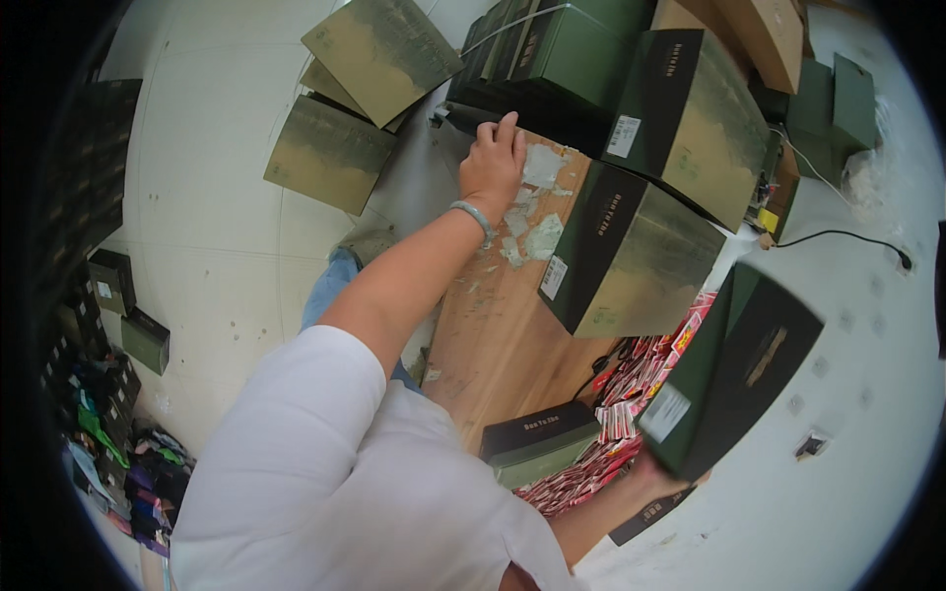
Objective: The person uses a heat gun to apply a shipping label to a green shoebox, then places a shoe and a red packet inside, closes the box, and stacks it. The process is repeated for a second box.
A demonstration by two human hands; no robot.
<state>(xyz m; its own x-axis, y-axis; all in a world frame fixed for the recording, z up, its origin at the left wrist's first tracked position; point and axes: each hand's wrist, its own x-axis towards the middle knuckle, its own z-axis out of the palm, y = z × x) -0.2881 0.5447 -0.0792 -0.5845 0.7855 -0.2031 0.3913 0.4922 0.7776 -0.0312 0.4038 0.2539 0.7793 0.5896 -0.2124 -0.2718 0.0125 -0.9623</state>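
My left hand (pixel 493 169), with a bracelet at the wrist, is at the far left corner of the wooden table (pixel 493 335). Its fingers are closed at the edge beside a dark flat piece (pixel 467 120); what they grip is partly hidden. My right hand (pixel 662 481) holds a dark green and black box (pixel 754 360) by its lower end, tilted above the right side of the table. The box is slightly blurred. Between my hands, two black boxes with gold-green sides stand stacked on the table, the upper box (pixel 714 128) and the lower box (pixel 641 256).
Red and white printed packets (pixel 631 414) lie heaped along the table's right edge, near a smaller green box (pixel 540 443). Strapped green boxes (pixel 581 59) stand at the far end. Gold-green boxes (pixel 330 153) are on the floor, left. A black cable (pixel 838 234) runs to the wall.
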